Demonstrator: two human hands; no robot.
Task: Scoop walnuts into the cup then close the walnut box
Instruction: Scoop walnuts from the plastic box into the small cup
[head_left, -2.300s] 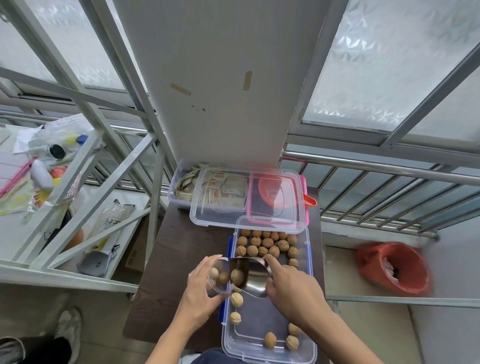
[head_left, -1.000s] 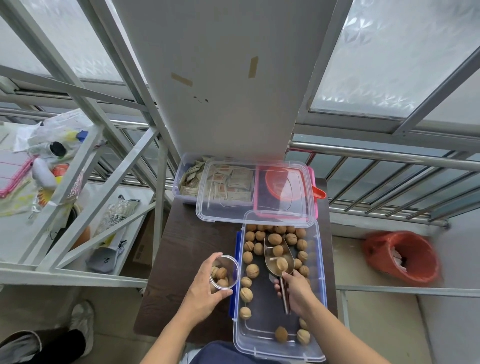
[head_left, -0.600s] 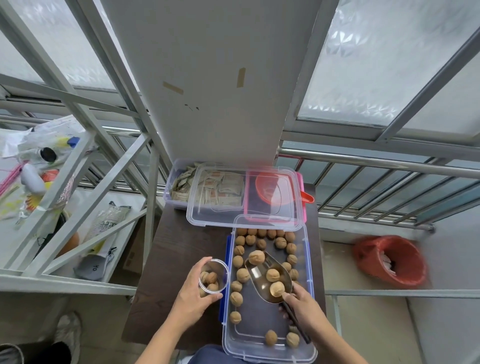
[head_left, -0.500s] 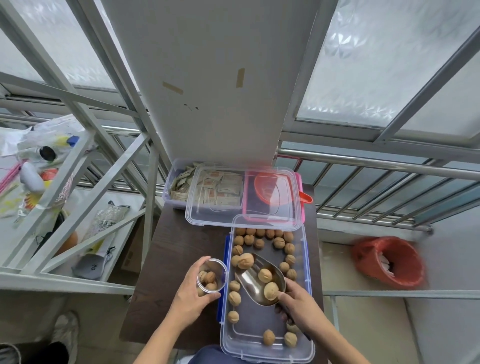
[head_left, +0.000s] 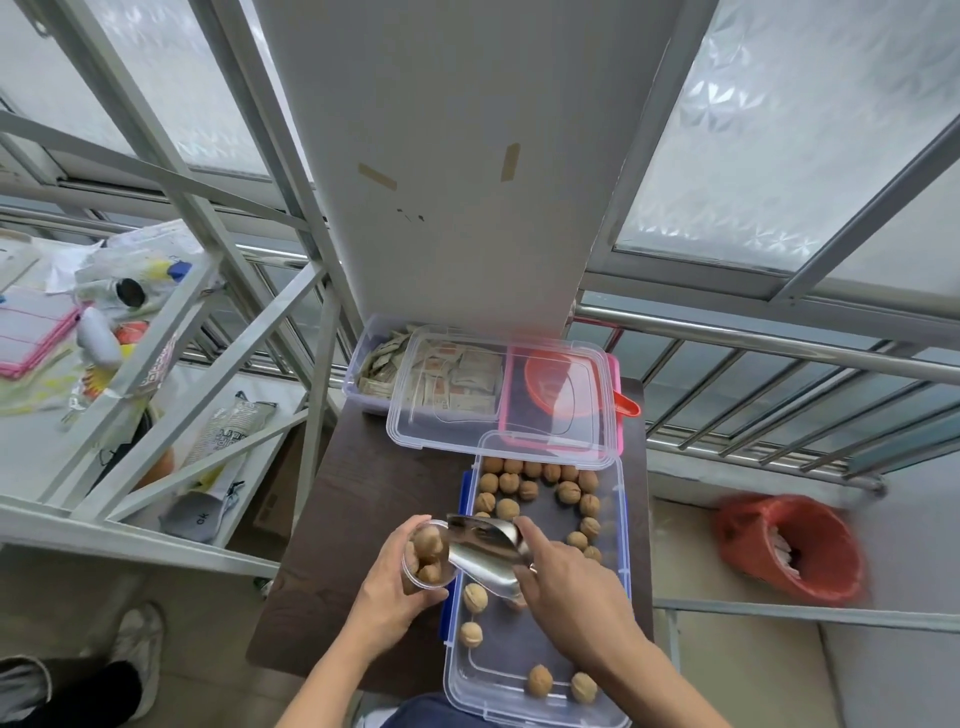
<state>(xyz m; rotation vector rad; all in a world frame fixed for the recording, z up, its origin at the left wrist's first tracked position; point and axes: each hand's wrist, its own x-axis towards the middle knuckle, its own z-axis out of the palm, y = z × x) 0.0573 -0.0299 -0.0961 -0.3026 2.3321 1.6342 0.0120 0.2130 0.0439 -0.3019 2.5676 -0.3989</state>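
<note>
While walnuts are tipped, lower centre | cup gripped by left hand | scoop held by right hand | nuts probably hard, rolling; cup best held by its wall

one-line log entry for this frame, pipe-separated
phase: tipping scoop into cup | left hand: holds cup | right hand: holds scoop | walnut box: open | lid: off, behind box

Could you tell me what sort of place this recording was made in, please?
Probably a home balcony or utility corner by a window: frosted panes, a metal railing, a cluttered rack, and a small table pushed against the wall.
</note>
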